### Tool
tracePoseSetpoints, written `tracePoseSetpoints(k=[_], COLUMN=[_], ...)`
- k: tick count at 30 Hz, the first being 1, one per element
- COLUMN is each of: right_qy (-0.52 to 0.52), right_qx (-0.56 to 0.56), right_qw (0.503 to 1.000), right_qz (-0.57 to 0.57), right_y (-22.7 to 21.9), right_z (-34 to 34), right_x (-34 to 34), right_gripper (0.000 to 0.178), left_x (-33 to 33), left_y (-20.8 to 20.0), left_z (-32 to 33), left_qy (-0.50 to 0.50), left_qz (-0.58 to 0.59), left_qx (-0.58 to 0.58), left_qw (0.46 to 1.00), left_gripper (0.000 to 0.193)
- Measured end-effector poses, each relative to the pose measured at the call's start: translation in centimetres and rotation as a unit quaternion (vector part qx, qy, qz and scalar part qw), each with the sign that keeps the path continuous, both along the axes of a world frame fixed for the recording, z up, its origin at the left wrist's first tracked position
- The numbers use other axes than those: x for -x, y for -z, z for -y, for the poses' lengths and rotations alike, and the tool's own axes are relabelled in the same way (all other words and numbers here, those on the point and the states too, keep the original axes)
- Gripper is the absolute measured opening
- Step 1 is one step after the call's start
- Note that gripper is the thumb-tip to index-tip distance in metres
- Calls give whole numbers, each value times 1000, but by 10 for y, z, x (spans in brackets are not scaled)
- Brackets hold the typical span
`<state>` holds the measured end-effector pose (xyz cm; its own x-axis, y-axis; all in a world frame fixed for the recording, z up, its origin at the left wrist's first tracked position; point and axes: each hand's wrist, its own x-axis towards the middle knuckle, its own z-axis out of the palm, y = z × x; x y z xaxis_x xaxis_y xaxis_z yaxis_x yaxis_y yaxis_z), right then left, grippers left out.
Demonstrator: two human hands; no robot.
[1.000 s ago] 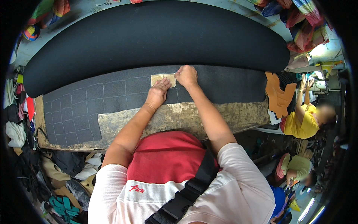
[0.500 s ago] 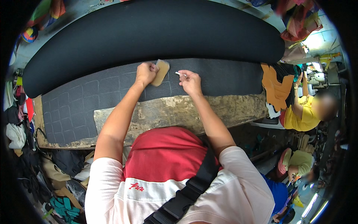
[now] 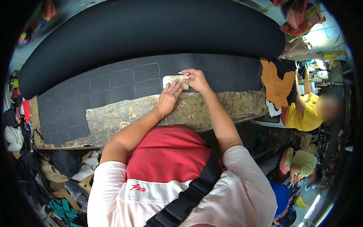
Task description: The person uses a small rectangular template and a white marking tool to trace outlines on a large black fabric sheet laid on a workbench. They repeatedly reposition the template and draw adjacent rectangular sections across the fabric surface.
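Note:
A small, pale tan rectangular template [image 3: 170,78] lies flat on dark grey fabric [image 3: 227,72], close to its near edge. My left hand [image 3: 168,100] rests on the template with its fingers stretched out, pressing it down. At the template's right end, my right hand [image 3: 197,80] pinches a short white stick of chalk [image 3: 182,73], its tip by the upper edge. Rows of chalked rectangles cover the fabric to the left.
Behind the fabric lies a thick black roll [image 3: 151,30]. The worn wooden tabletop [image 3: 140,109] shows in front. Orange cut pieces [image 3: 274,81] lie at the right end, near a person in yellow [image 3: 302,113]. Scraps [image 3: 62,210] are heaped at lower left.
The template, held up in my left hand before, now lies flat on the fabric, farther right. My left hand has let go of its edge and spread over it; my right hand has come beside it.

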<state>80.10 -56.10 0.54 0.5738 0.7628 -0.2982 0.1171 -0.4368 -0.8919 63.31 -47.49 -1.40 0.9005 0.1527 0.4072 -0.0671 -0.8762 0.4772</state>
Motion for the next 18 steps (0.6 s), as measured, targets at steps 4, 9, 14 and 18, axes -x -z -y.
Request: tracePoseSetpoints(k=[4,9,14,18], right_qy=[-46,-45,-102,-136], right_qx=[17,-23,-17,48], right_qw=[987,932,969,938], right_qz=[155,359,226,317], right_y=[-11,-20,-13,-16], right_z=[-4,-19,-54,-55], right_x=[7,9,37,38], right_gripper=[33,21,14,16], left_x=[-1,1,2,2], left_y=[19,23,21,20], left_z=[1,5,2,3], left_qy=[-23,-39,-32,-31], left_qz=[-18,-11,-100,-64], left_qx=[-5,-7,-3,17], left_qw=[1000,999,994,997], left_gripper=[36,34,33,31])
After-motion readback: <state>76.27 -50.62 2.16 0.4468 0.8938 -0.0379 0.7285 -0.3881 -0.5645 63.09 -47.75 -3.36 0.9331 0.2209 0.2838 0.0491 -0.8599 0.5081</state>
